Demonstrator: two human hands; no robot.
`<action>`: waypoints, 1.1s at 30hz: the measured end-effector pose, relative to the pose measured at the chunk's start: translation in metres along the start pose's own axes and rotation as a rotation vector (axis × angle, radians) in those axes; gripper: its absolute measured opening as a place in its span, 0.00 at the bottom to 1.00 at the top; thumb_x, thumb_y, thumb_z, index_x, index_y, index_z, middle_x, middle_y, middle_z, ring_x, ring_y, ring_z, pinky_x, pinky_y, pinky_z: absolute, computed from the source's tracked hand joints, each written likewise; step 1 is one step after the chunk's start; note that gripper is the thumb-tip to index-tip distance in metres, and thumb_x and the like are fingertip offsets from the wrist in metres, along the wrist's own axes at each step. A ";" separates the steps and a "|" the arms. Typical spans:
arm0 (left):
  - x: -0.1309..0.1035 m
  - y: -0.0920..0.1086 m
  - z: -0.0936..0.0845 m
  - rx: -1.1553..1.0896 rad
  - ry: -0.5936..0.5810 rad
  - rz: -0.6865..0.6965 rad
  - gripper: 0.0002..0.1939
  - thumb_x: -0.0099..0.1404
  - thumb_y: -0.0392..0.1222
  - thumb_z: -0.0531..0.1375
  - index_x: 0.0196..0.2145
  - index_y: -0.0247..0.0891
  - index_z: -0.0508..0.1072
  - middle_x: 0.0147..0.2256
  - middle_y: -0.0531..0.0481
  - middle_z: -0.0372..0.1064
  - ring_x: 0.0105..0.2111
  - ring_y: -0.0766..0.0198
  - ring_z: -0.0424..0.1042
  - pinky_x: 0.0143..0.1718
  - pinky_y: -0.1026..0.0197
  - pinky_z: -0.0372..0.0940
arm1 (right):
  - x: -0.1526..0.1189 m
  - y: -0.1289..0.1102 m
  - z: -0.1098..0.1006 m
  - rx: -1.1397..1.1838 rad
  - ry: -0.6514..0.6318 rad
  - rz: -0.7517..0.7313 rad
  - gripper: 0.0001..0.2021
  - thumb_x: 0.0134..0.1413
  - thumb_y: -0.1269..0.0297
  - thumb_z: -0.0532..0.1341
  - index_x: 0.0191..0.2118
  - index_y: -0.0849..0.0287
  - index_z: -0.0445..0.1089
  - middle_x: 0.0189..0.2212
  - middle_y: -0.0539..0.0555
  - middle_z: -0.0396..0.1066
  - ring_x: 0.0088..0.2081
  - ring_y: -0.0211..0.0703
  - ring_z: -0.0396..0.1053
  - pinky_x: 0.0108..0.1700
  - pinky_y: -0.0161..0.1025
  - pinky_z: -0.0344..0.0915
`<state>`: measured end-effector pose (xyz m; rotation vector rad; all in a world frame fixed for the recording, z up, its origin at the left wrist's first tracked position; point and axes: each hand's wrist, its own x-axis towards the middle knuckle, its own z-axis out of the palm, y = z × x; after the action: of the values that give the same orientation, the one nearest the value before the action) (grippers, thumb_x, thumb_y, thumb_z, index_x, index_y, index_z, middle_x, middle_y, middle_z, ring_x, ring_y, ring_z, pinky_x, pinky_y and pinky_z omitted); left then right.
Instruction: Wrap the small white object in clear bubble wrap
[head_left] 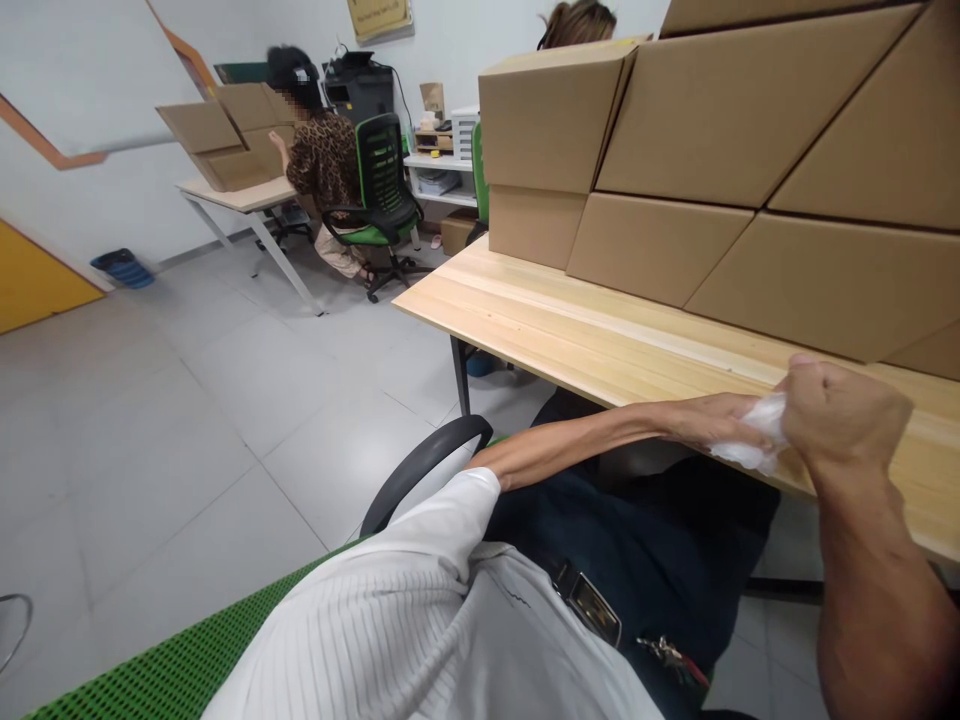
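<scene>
A crumpled white tissue or thin plastic [752, 436] is bunched between my two hands, over the near edge of the wooden table [540, 310]. My left hand [712, 415] reaches across from the left with its fingers closed on the white bundle. Right against it, my right hand [847, 415] is clenched in a fist, back of the hand toward me. The white material runs up to this fist, whose fingertips are hidden.
Stacked cardboard boxes [675, 120] line the table's far side. The black armrest [420, 460] of a green mesh chair curves at my left. Beyond, a person [326, 160] sits at another table with open boxes [225, 135]. Another person's hair [577, 22] shows behind the stack.
</scene>
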<state>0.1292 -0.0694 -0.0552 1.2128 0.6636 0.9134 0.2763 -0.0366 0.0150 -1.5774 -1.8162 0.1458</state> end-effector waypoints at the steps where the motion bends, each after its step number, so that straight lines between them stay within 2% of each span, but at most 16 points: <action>1: 0.001 -0.001 0.000 -0.003 0.004 0.004 0.11 0.51 0.40 0.79 0.30 0.45 0.83 0.31 0.43 0.79 0.32 0.52 0.76 0.36 0.49 0.68 | 0.001 0.001 0.001 0.013 -0.004 -0.001 0.15 0.62 0.62 0.60 0.23 0.42 0.64 0.21 0.50 0.57 0.30 0.58 0.58 0.40 0.53 0.53; 5: -0.003 -0.001 0.003 0.002 0.036 -0.016 0.10 0.52 0.39 0.77 0.32 0.45 0.82 0.31 0.44 0.77 0.31 0.52 0.76 0.33 0.49 0.67 | 0.003 0.006 0.004 0.042 0.007 0.007 0.13 0.61 0.59 0.60 0.24 0.43 0.67 0.21 0.52 0.60 0.31 0.59 0.63 0.41 0.54 0.56; 9: -0.018 0.007 0.012 0.085 0.107 -0.044 0.13 0.58 0.42 0.76 0.40 0.45 0.80 0.32 0.49 0.77 0.29 0.57 0.75 0.33 0.53 0.68 | 0.003 0.008 0.004 0.052 0.032 0.024 0.14 0.62 0.58 0.61 0.24 0.45 0.69 0.21 0.54 0.66 0.33 0.60 0.71 0.42 0.55 0.59; 15: -0.038 0.025 0.026 0.211 0.217 -0.005 0.12 0.66 0.41 0.74 0.45 0.41 0.79 0.39 0.52 0.80 0.40 0.58 0.80 0.44 0.58 0.76 | 0.007 0.021 0.004 0.030 0.085 -0.014 0.15 0.61 0.51 0.58 0.23 0.44 0.69 0.21 0.57 0.71 0.34 0.62 0.77 0.39 0.52 0.61; 20: -0.038 0.026 0.033 0.229 0.246 -0.065 0.09 0.75 0.41 0.72 0.45 0.42 0.75 0.34 0.55 0.78 0.33 0.60 0.80 0.38 0.59 0.76 | 0.010 0.032 0.003 0.042 0.062 0.057 0.16 0.61 0.47 0.57 0.25 0.43 0.72 0.27 0.60 0.79 0.38 0.63 0.80 0.41 0.54 0.64; 26: -0.039 0.030 0.030 0.221 0.216 -0.086 0.08 0.77 0.40 0.71 0.43 0.41 0.74 0.28 0.55 0.77 0.24 0.65 0.75 0.28 0.66 0.66 | 0.008 0.022 -0.003 0.059 -0.038 0.134 0.17 0.71 0.53 0.61 0.27 0.46 0.74 0.30 0.60 0.82 0.39 0.61 0.79 0.43 0.53 0.63; 29: -0.040 0.032 0.027 0.212 0.237 -0.080 0.06 0.78 0.38 0.69 0.41 0.42 0.76 0.26 0.54 0.75 0.21 0.67 0.69 0.25 0.65 0.59 | 0.008 0.013 -0.006 0.065 -0.092 0.158 0.20 0.76 0.57 0.62 0.28 0.47 0.73 0.32 0.61 0.84 0.39 0.60 0.76 0.43 0.52 0.61; 33: -0.037 0.033 0.024 0.146 0.291 -0.059 0.10 0.74 0.35 0.71 0.35 0.41 0.76 0.23 0.55 0.70 0.19 0.69 0.61 0.23 0.63 0.52 | 0.010 0.004 -0.009 0.097 -0.132 0.173 0.23 0.81 0.59 0.63 0.27 0.49 0.73 0.35 0.62 0.87 0.40 0.57 0.76 0.45 0.51 0.61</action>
<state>0.1239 -0.1103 -0.0187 1.1923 1.0075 1.0157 0.2849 -0.0298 0.0233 -1.6882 -1.7407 0.4210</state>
